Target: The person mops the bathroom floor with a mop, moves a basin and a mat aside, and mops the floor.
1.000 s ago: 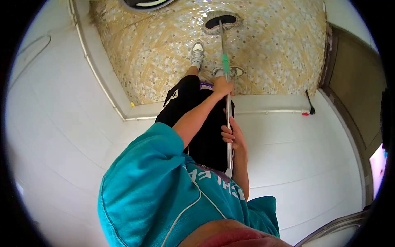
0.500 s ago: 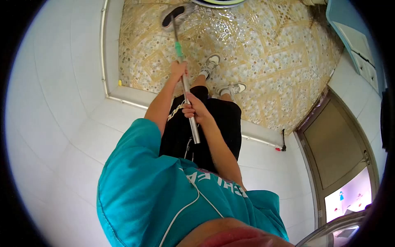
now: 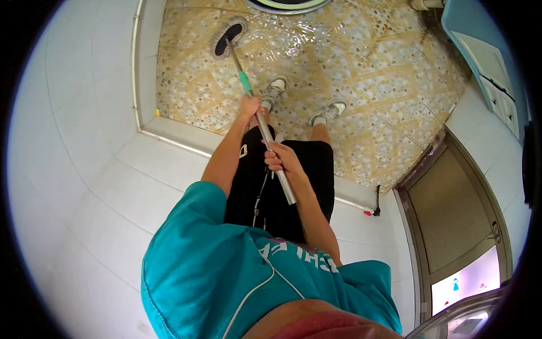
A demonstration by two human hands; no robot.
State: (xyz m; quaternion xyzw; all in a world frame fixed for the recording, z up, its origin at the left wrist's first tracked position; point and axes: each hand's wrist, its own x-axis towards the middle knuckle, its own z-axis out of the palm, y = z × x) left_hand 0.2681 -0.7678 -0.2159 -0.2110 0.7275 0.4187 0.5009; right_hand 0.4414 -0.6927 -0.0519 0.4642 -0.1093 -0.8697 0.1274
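A mop (image 3: pixel 228 38) with a dark oval plate and a pale fringe lies on the wet tiled floor ahead of my feet. Its silver pole, with a green collar (image 3: pixel 245 81), slants back toward my body. My left hand (image 3: pixel 250 107) is wrapped round the pole just below the collar. Lower down, near the free end, my right hand (image 3: pixel 283 158) grips the pole with curled fingers. The pole's end reaches past it, in front of my black shorts (image 3: pixel 309 169).
Patterned floor tiles (image 3: pixel 372 118) glisten with water near the top. A round rim (image 3: pixel 291 8) is partly cut off there. A blue and white cabinet (image 3: pixel 491 68) stands at upper right, with a brown-framed door (image 3: pixel 451 198) below. White pipe (image 3: pixel 175 143) runs along the wall base.
The mop head has come nearer my feet and slightly left, and its blur is gone. Both hands have moved a little down and right in view with the pole. My feet now appear wider apart.
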